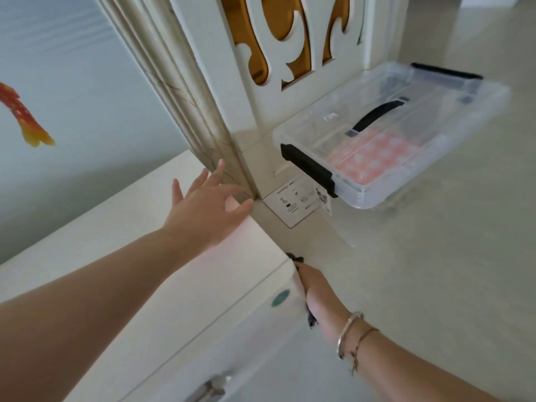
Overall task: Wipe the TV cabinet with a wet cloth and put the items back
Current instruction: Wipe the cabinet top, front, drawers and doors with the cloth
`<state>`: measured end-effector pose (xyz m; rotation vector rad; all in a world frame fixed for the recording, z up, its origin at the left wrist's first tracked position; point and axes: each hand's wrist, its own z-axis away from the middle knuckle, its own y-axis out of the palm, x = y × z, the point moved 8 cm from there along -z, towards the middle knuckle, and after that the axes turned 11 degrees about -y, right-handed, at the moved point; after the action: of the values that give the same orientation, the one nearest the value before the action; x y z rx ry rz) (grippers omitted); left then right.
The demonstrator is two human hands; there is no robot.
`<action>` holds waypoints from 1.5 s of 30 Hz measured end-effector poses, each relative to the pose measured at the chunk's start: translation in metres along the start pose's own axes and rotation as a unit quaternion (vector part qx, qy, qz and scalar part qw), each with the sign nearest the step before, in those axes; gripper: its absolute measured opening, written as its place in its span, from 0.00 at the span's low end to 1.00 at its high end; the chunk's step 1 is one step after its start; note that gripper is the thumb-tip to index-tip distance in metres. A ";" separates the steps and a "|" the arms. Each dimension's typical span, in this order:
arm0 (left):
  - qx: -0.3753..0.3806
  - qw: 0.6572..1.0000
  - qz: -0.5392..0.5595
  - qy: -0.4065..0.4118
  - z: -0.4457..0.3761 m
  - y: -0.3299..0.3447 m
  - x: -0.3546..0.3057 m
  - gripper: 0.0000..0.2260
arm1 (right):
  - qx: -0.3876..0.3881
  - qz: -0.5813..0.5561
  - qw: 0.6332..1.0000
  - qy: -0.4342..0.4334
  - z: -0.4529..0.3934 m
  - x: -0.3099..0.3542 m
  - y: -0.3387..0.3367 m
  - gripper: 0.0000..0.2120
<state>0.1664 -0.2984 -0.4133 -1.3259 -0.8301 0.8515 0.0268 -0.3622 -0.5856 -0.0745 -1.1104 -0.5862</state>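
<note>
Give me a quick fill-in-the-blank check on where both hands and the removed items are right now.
1. The left hand is spread ____ over the cabinet top.
2. The right hand presses a dark ____ against the cabinet's end.
3. The clear storage box sits on the ____.
4. The right wrist wears ____.

Missing words: open; cloth; floor; bracelets

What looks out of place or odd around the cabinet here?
A clear plastic storage box with black latches and a white printed card lie on the floor beside the white cabinet, not on it. Nothing looks spilled or broken.
</note>
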 end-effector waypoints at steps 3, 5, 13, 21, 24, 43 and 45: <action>0.006 0.999 0.002 0.043 0.011 0.004 -0.004 0.22 | -0.030 -0.011 0.998 -0.056 0.022 0.023 0.005 0.14; 0.021 0.998 0.013 0.049 0.016 0.010 -0.001 0.26 | -0.044 -0.027 0.993 -0.103 0.039 0.050 0.012 0.13; 0.006 0.999 -0.015 0.046 0.023 0.015 -0.003 0.30 | -0.110 -0.024 0.945 -0.308 0.086 0.077 0.027 0.30; -0.055 0.998 0.000 0.013 0.044 0.000 -0.003 0.30 | -0.133 -0.045 0.963 -0.228 0.081 0.014 0.024 0.24; -0.075 0.996 0.034 0.039 0.071 -0.009 -0.002 0.26 | -0.120 -0.077 0.958 -0.249 0.079 0.021 0.023 0.24; -0.107 0.991 0.067 -0.050 0.159 -0.012 0.101 0.20 | 0.039 0.578 0.511 -0.635 0.174 0.037 0.143 0.23; -0.107 0.990 0.077 -0.054 0.163 -0.014 0.109 0.20 | 0.024 0.615 0.461 -0.639 0.167 0.044 0.133 0.24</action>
<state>0.0730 -0.1279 -0.3857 -1.5585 -0.9318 0.9827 -0.0328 -0.2101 -0.4406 -1.3661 -2.0599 1.1281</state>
